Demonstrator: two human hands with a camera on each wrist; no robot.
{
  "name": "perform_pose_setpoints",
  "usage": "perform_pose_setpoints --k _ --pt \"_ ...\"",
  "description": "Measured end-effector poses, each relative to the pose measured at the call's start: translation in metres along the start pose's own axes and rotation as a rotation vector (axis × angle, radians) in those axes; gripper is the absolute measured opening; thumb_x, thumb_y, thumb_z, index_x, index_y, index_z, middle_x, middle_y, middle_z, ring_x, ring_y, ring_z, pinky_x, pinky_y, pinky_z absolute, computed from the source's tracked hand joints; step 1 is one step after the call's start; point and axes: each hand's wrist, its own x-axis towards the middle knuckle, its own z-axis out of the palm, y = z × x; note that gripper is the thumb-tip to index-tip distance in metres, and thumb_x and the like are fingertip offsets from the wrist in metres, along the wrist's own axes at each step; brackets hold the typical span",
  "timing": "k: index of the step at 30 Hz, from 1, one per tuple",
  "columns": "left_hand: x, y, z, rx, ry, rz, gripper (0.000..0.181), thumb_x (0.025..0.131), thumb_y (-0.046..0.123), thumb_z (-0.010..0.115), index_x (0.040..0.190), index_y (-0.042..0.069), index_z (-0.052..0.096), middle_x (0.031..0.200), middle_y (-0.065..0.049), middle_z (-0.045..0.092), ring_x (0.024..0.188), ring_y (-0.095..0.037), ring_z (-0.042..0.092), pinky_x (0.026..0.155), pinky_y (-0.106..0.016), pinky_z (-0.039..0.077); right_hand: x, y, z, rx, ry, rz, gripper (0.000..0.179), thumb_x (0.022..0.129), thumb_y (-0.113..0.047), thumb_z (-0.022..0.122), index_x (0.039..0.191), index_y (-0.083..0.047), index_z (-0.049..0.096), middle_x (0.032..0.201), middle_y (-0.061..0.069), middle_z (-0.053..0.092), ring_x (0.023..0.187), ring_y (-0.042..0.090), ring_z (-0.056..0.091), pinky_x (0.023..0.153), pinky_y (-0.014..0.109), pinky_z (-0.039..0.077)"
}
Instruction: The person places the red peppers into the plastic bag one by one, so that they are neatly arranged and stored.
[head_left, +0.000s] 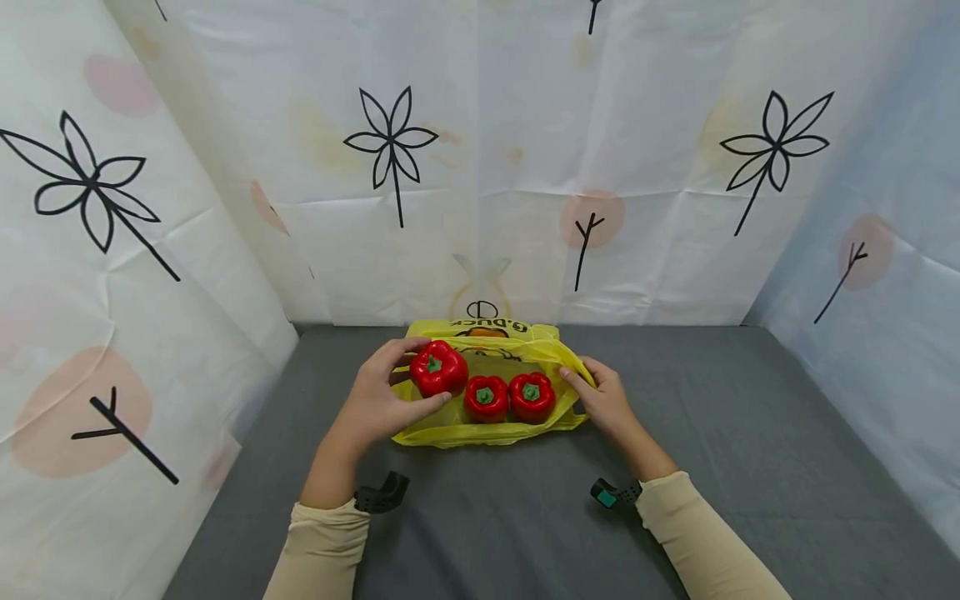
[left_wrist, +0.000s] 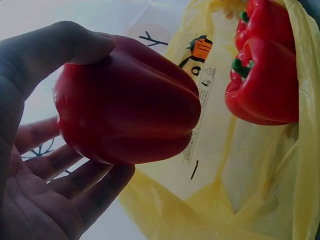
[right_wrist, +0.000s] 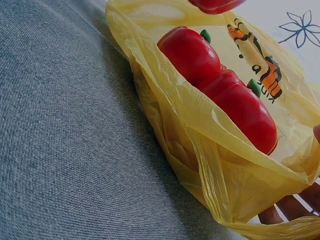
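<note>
My left hand (head_left: 381, 398) grips a red bell pepper (head_left: 439, 368) between thumb and fingers, above the left part of an open yellow plastic bag (head_left: 427, 435). In the left wrist view the held pepper (left_wrist: 127, 105) is large, its stem out of sight. Two more red peppers with green stems, one (head_left: 486, 399) beside the other (head_left: 532, 397), sit inside the bag. At the bag's right edge my right hand (head_left: 606, 402) pinches the yellow plastic with thumb and fingers. Only some fingertips of that hand (right_wrist: 292, 205) show in the right wrist view, partly behind the plastic.
A grey cloth (head_left: 750, 467) covers the table. White printed sheets stand as walls at the back (head_left: 517, 167), the left (head_left: 187, 350) and the right (head_left: 900, 333). A dark band (head_left: 382, 493) is on the left wrist, another (head_left: 617, 493) on the right.
</note>
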Motion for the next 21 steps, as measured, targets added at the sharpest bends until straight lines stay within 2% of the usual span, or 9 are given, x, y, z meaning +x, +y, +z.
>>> perform_pose_setpoints --k 12,21 --pt "0.001 -0.013 0.006 -0.015 -0.082 -0.050 0.070 0.082 0.014 0.091 0.144 0.020 0.060 0.139 -0.005 0.062 0.128 -0.030 0.062 0.101 -0.057 0.060 0.000 0.001 0.001 -0.003 0.001 0.009 0.030 0.107 -0.021 0.065 0.126 0.001 0.071 0.110 0.029 0.067 0.085 0.018 0.064 0.072 0.022 0.056" --pt "0.002 -0.024 0.011 -0.037 -0.107 -0.056 0.070 0.082 0.009 0.088 0.144 0.018 0.059 0.140 -0.006 0.061 0.129 -0.030 0.060 0.104 -0.057 0.058 0.000 0.000 0.001 -0.005 0.000 0.010 0.030 0.107 -0.022 0.066 0.127 0.001 0.071 0.109 0.027 0.068 0.085 0.016 0.064 0.072 0.021 0.056"
